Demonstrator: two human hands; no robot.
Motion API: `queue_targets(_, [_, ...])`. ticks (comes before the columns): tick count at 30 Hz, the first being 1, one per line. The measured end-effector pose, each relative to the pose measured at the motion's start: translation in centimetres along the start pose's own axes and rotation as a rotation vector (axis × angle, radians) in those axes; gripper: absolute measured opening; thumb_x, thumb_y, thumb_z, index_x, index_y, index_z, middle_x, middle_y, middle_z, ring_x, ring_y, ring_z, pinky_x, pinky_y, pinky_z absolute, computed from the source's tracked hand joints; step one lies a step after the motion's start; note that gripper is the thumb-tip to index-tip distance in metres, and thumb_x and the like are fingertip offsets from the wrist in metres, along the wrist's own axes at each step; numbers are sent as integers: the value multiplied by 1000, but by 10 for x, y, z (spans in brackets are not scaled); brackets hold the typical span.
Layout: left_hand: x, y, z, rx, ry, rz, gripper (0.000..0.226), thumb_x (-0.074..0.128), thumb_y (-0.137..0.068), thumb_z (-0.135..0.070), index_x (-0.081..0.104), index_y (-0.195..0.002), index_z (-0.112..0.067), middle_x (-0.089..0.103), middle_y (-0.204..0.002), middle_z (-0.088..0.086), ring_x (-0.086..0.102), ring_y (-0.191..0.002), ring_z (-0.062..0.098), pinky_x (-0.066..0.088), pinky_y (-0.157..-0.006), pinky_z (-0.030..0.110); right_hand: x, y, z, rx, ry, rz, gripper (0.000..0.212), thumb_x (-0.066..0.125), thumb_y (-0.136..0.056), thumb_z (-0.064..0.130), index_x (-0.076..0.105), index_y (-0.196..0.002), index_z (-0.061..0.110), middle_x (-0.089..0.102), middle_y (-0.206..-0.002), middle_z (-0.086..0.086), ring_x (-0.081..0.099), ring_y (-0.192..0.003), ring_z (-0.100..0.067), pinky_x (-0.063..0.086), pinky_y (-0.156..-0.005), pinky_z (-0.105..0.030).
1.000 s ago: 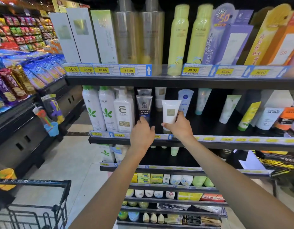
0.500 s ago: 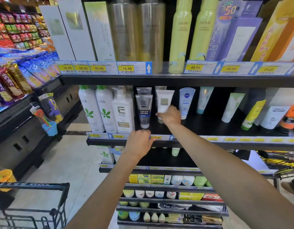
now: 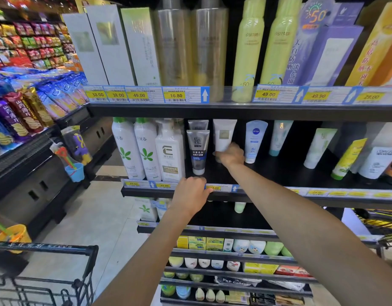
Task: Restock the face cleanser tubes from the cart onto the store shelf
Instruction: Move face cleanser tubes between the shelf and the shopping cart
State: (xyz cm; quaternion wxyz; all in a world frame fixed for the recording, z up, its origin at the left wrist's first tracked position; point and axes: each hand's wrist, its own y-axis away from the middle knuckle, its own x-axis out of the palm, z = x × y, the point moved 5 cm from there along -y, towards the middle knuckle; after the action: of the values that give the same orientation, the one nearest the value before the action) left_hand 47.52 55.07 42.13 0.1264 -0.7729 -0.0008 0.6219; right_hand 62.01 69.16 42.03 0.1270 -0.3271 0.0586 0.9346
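1. Visible body parts: two forearms and two hands, entering from the lower edge of the head view.
2. Left hand [image 3: 191,196]: bare; no glove, ring or wristband visible.
3. Right hand [image 3: 231,154]: bare; no glove, ring or watch visible on the side facing the camera.
4. Left forearm [image 3: 146,257]: uncovered along its full visible length; no sleeve edge in view.
5. Right forearm [image 3: 300,221]: uncovered likewise; no sleeve, strap or marking visible.
6. Fingernails: too small and blurred to describe.

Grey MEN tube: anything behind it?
Behind the grey MEN tube stands a second grey tube; only its crimped top shows, the rest is covered. The right hand holds the white tube beside it.
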Motion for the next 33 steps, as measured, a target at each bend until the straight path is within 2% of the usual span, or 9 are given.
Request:
queue_targets(4, [-1, 1, 0, 8, 6, -5, 33, 54, -102, -46, 64, -99, -15, 69, -97, 7, 63, -92, 25, 46, -81, 37, 0, 3, -4, -14, 24, 48, 61, 87, -79, 33, 60, -127, 8, 68, -125, -11, 66, -114, -31, 47, -78, -30])
queue_targets(7, [-1, 2, -1, 14, -7, -9, 33, 54, -102, -46, 64, -99, -14, 69, -98, 7, 64, -92, 25, 42, -78, 35, -8, 13, -7, -23, 2, 68, 65, 88, -80, 28, 53, -129, 4, 65, -129, -15, 63, -119, -33, 52, -90, -37])
queue_targets(11, [0, 2, 0, 7, -6, -12, 33, 55, -102, -47, 65, -101, -15, 71, -99, 6, 65, -92, 24, 47, -80, 36, -30, 45, -10, -64, 56, 104, 66, 79, -89, 37, 48, -134, 1, 62, -131, -18, 60, -120, -34, 51, -90, -38])
queue_targets(16, [-5, 9, -1, 5, 75, -24, 32, 57, -101, -42, 64, -117, -15, 69, -114, 6, 65, -102, 25, 51, -85, 38, -58, 108, 0, -262, 274, 101, 55, 65, -98, 36, 50, -141, 7, 59, -140, -14, 57, -128, -34, 47, -99, -41])
queue_targets(19, [-19, 25, 1, 4, 123, -109, 38, 56, -102, -39, 60, -132, -16, 66, -126, 4, 63, -111, 24, 52, -88, 37, -66, 145, 5, -398, 343, 82, 51, 62, -99, 40, 51, -142, 16, 56, -143, -6, 55, -129, -27, 49, -98, -41])
queue_targets(21, [-30, 40, 9, -15, 114, -167, 42, 55, -102, -39, 57, -136, -15, 65, -127, 4, 62, -114, 23, 50, -88, 35, -64, 166, 11, -498, 375, 83, 57, 60, -99, 41, 46, -149, 19, 50, -151, -2, 47, -138, -22, 45, -104, -39])
queue_targets(24, [-43, 69, 34, -125, 69, -191, 43, 54, -102, -42, 56, -134, -14, 64, -126, 5, 59, -116, 26, 48, -92, 36, -48, 193, 22, -614, 409, 150, 65, 56, -102, 42, 36, -158, 17, 36, -163, -3, 29, -152, -18, 32, -119, -35])
queue_targets(27, [-51, 108, 71, -271, 28, -182, 51, 54, -101, -45, 52, -140, -12, 61, -131, 6, 56, -123, 28, 46, -102, 39, -21, 216, 35, -704, 418, 235, 67, 52, -103, 47, 33, -160, 17, 29, -167, -1, 22, -155, -17, 24, -123, -33])
queue_targets(33, [-71, 215, 131, -582, -24, -183, 54, 47, -104, -50, 49, -143, -11, 56, -140, 8, 52, -128, 30, 42, -105, 41, 39, 273, 63, -852, 400, 446, 67, 50, -104, 47, 29, -161, 18, 25, -168, 0, 20, -156, -18, 24, -122, -36])
